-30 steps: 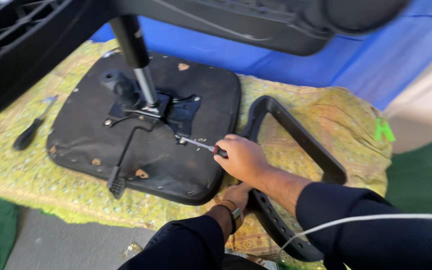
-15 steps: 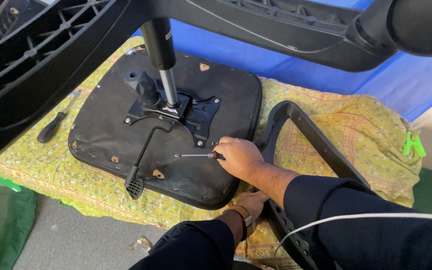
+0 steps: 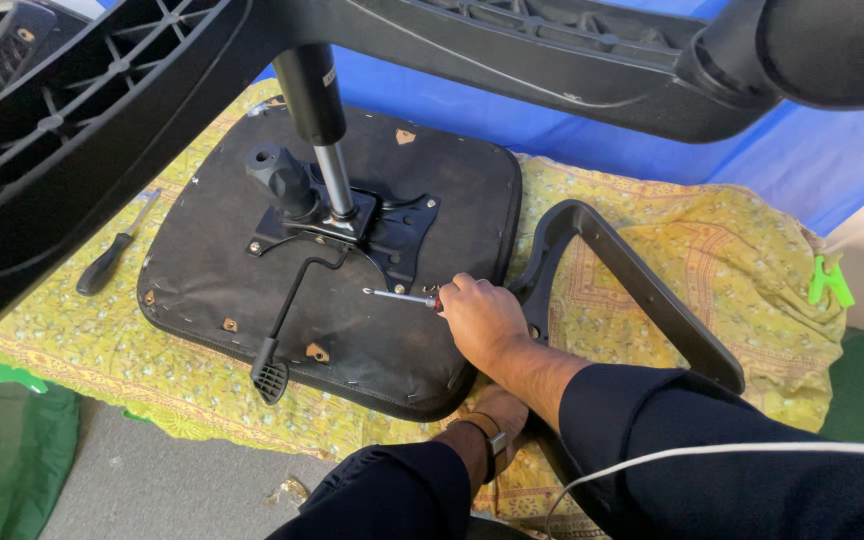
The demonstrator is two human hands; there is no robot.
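A screwdriver is gripped in the right hand, whose fingers are closed around its handle. Its metal shaft is pointed left and lies over the black underside of an upturned chair seat, just below the corner of the black metal plate fixed at the seat's middle. From that plate a chrome and black column rises toward the chair base, which fills the top of the view. A lever with a ribbed paddle end runs down from the plate toward the near edge of the seat.

The left hand, with a watch at the wrist, is placed low beside the seat's near corner, against a black armrest frame that lies just right of the seat. Whether this hand is open or closed cannot be told.

Everything is laid on a yellow patterned cloth. A second screwdriver with a black handle lies on the cloth, left of the seat and well apart from both hands. A green clip sits at the cloth's right edge.
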